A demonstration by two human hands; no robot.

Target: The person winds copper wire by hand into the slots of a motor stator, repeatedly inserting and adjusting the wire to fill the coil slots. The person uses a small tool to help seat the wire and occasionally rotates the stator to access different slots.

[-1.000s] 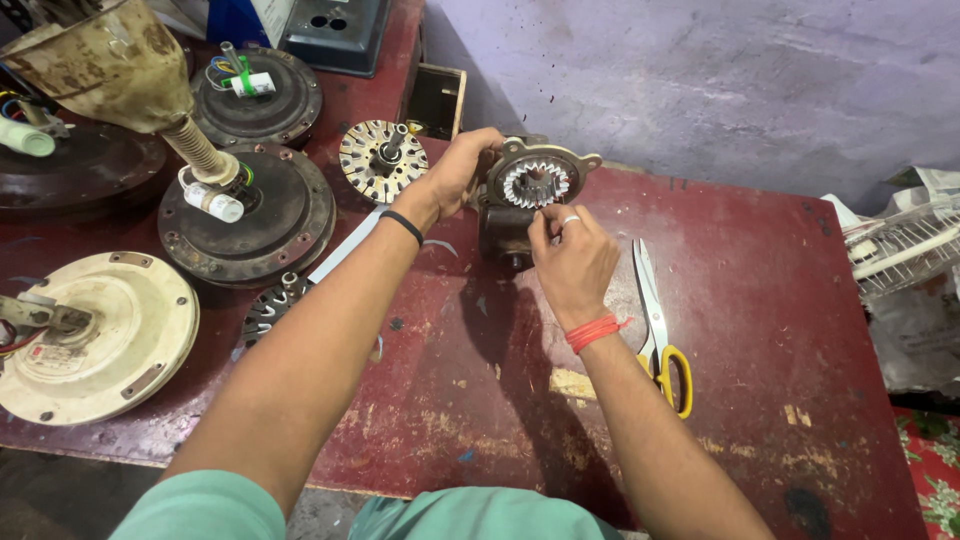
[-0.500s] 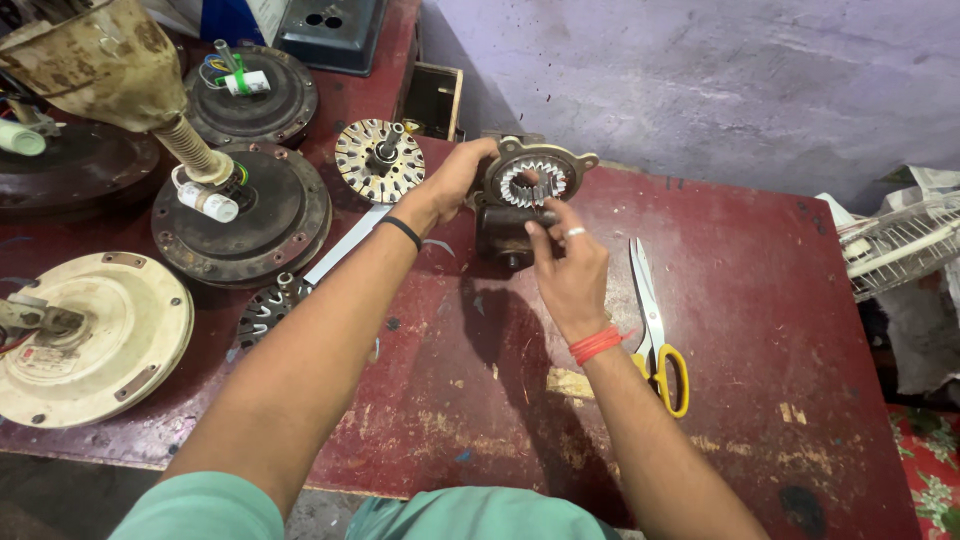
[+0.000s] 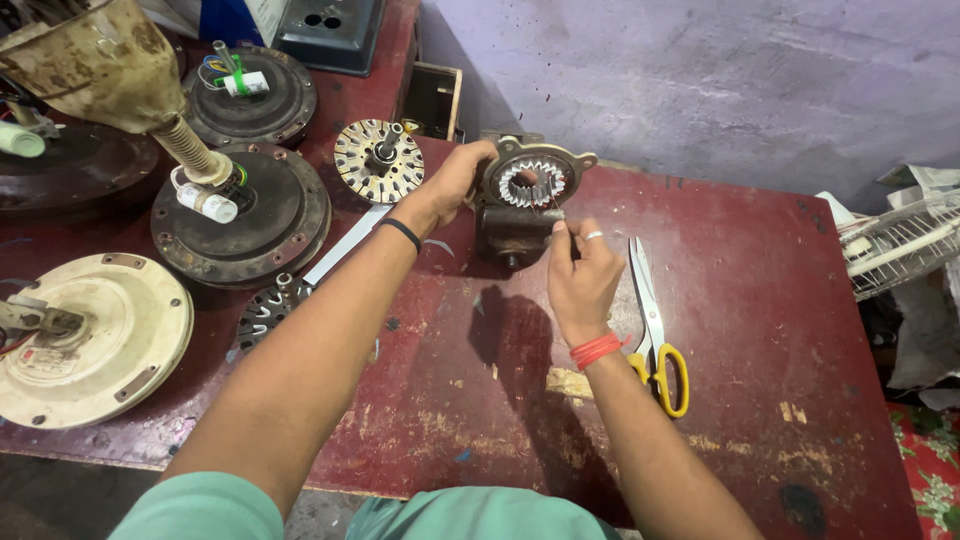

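Head view: both hands [image 3: 578,275] grip the motor stator [image 3: 527,195].

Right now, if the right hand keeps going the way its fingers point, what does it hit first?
The right hand points up and away toward the motor stator housing, its fingertips apparently already at the lower rim. So it likely meets that housing first; depth is unclear.

Worn metal on chipped red paint

In the grip, the motor housing [image 3: 528,195] is dull, tarnished metal; right of it, steel scissors [image 3: 650,320] with glossy yellow plastic handles lie on the scuffed, matt worktop [image 3: 760,300].
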